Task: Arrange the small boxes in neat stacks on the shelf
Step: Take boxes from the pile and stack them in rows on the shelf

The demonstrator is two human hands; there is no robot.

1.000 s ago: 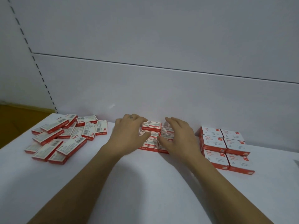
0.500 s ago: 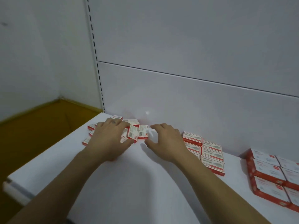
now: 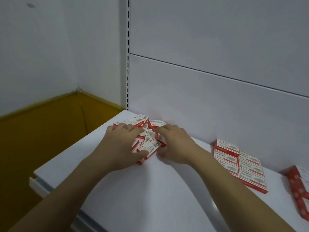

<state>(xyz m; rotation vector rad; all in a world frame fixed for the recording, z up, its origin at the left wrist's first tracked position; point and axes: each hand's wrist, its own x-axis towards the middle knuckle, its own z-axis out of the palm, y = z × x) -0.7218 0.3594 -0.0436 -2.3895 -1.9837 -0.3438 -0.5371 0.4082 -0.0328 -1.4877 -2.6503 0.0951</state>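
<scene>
Sorting time: a person's left grip (image 3: 120, 144) and right grip (image 3: 175, 146) bracket a loose pile (image 3: 148, 138) of small red-and-white boxes near the left end of a white shelf (image 3: 150, 190), close to the back panel (image 3: 200, 101). Both grips lie open. Their fingers stretch over and beside the jumbled boxes and the left thumb rests against the front box, but neither is closed round any single box. The pose reads as herding the pile together before sorting it.

To the right, well apart from the pile, a neat stack (image 3: 239, 164) sits in two rows with labels up. A second stack (image 3: 299, 186) runs off the frame's right edge. These look like the finished part of the job, with the pile as what is left.

Bare shelf between the pile and the neat stack gives room to slide boxes rightward. The shelf's left edge lies near the left grip, with a drop to a yellow floor (image 3: 41, 139) beyond, so a push leftward could send a box over. The front edge is further off.
</scene>
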